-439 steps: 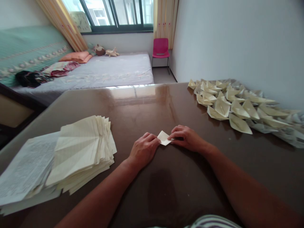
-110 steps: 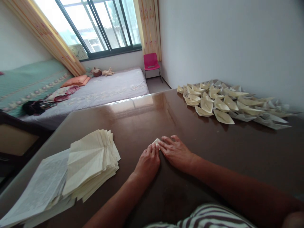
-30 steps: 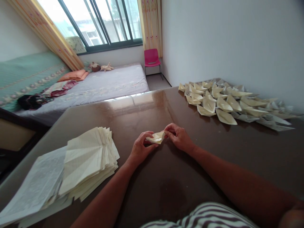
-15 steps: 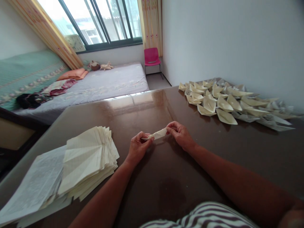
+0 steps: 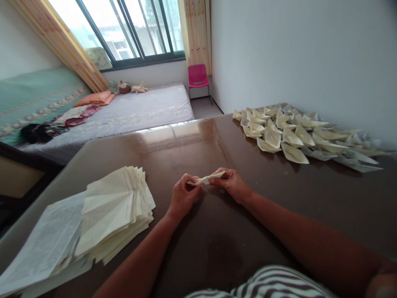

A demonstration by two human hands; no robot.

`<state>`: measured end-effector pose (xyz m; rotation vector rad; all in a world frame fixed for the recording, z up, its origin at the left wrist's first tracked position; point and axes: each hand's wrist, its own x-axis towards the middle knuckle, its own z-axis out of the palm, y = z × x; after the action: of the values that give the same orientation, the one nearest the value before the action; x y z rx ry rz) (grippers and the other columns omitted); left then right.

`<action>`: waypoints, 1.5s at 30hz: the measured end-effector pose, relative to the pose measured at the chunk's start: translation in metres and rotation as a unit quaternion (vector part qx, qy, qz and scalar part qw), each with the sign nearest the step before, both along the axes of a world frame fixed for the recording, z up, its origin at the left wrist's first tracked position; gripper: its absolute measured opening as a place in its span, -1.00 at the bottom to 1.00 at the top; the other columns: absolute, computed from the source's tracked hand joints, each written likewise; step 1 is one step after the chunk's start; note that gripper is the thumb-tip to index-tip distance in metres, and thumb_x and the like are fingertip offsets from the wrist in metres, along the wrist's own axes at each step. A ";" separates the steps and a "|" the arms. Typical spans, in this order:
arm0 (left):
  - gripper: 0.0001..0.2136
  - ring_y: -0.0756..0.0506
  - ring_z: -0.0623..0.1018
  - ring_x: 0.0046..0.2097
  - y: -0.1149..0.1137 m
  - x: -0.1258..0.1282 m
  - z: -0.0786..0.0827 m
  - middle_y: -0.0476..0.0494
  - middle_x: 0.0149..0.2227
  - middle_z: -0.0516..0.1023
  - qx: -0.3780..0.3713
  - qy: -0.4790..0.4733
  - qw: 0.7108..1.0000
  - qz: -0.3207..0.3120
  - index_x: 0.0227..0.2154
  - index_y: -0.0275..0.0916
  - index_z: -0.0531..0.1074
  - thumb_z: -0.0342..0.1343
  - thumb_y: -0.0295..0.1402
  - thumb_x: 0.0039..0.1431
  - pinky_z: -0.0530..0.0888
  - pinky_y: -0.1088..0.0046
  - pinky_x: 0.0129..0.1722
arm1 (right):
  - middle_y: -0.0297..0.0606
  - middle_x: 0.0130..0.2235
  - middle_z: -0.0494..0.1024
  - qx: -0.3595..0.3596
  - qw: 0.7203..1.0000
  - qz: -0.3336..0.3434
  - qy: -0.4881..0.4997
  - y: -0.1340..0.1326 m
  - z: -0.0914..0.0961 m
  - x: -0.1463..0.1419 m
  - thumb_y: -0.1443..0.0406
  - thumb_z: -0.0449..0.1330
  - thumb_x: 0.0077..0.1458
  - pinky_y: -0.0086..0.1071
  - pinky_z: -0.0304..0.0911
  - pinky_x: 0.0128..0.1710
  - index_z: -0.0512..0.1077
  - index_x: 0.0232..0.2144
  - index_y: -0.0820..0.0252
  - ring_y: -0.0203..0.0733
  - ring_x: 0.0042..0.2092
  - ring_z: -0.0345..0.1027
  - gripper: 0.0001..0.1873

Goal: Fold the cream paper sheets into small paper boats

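A small folded paper boat (image 5: pixel 206 179), cream-coloured with pointed ends, is held between my two hands over the brown table. My left hand (image 5: pixel 185 192) pinches its left part, thumb in front and fingers behind. The right part lies between the thumb and fingers of my right hand (image 5: pixel 232 184), and its tip sticks up above the thumb. To the left of my left hand lies a stack of creased cream paper sheets (image 5: pixel 108 207). Beneath and beside that stack are greyish printed sheets (image 5: pixel 46 236).
Many folded paper boats (image 5: pixel 291 136) are massed at the table's back right, against the white wall. The glossy brown table (image 5: pixel 173 153) reaches to a bed (image 5: pixel 149 103) behind it. A pink chair (image 5: pixel 198 76) stands by the window wall.
My right hand has come closer to my left and slightly down. The paper, a flat narrow strip before, now shows a boat-like shape with pointed ends.
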<state>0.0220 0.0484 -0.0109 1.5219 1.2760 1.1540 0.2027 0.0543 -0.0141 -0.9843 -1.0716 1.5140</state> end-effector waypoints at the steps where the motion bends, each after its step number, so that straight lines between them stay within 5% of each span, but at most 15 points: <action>1: -0.74 0.05 0.46 -0.43 0.000 0.000 0.000 0.01 -0.36 0.53 -0.007 -0.012 1.000 0.002 -0.49 -0.23 0.28 0.28 -0.28 -0.07 0.41 0.57 -0.44 | -0.40 -0.55 0.49 0.002 1.000 -0.003 0.005 0.000 0.000 0.000 0.15 0.41 -0.24 -0.47 0.17 -0.48 0.48 -0.50 0.24 -0.39 -0.52 0.24 -0.70; 8: -0.61 0.08 0.42 -0.47 0.003 0.000 -0.001 0.08 -0.47 0.48 -0.061 -0.117 0.991 -0.018 -0.24 -0.23 0.32 0.34 -0.33 -0.13 0.34 0.63 -0.47 | -0.36 -0.53 0.52 0.018 1.000 0.002 0.008 0.002 0.002 0.003 0.16 0.43 -0.26 -0.44 0.19 -0.44 0.51 -0.51 0.22 -0.36 -0.49 0.28 -0.71; 16: -0.75 0.03 0.53 -0.38 0.002 -0.004 -0.005 -0.05 -0.43 0.57 -0.181 -0.201 0.961 -0.061 -0.36 -0.34 0.54 0.33 -0.27 -0.08 0.47 0.54 -0.28 | -0.35 -0.49 0.55 -0.012 1.000 0.019 0.018 0.003 0.000 0.005 0.18 0.44 -0.28 -0.45 0.19 -0.43 0.57 -0.43 0.21 -0.36 -0.47 0.29 -0.70; 19: -0.76 0.01 0.55 -0.37 0.003 -0.004 -0.004 -0.06 -0.44 0.59 -0.171 -0.210 0.961 -0.047 -0.38 -0.33 0.56 0.35 -0.28 -0.10 0.49 0.54 -0.27 | -0.37 -0.46 0.55 -0.017 0.999 0.032 0.001 0.005 0.003 0.008 0.17 0.42 -0.23 -0.46 0.17 -0.43 0.58 -0.35 0.20 -0.39 -0.47 0.27 -0.66; 28: -0.79 0.04 0.51 -0.47 0.002 -0.004 0.007 -0.03 -0.56 0.57 -0.124 -0.174 0.977 -0.020 -0.42 -0.34 0.57 0.35 -0.31 -0.12 0.43 0.61 -0.41 | -0.37 -0.55 0.49 0.026 0.999 0.027 -0.033 0.007 0.002 0.010 0.15 0.39 -0.18 -0.47 0.11 -0.47 0.52 -0.54 0.26 -0.40 -0.51 0.21 -0.73; 39: -0.75 -0.03 0.54 -0.35 0.004 -0.006 -0.005 -0.06 -0.38 0.59 -0.058 0.013 0.996 -0.059 -0.27 -0.29 0.53 0.25 -0.27 -0.01 0.46 0.51 -0.32 | -0.36 -0.53 0.49 0.035 0.990 0.049 -0.127 0.011 -0.001 0.014 0.09 0.37 -0.19 -0.46 0.11 -0.51 0.53 -0.38 0.26 -0.36 -0.52 0.23 -0.62; 45: -0.58 -0.03 0.51 -0.24 0.004 -0.009 -0.010 -0.12 -0.03 0.45 0.053 0.179 0.981 -0.054 -0.01 -0.16 0.32 0.19 -0.39 0.03 0.48 0.46 -0.26 | -0.25 -0.12 0.53 0.131 0.953 0.048 -0.269 0.017 -0.001 0.029 0.19 0.41 -0.23 -0.35 0.30 -0.21 0.36 0.01 0.10 -0.24 -0.23 0.39 -0.31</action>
<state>0.0130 0.0523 -0.0210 1.9175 1.3590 0.9165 0.2313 0.0710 -0.0149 -1.1999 -1.6802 1.1569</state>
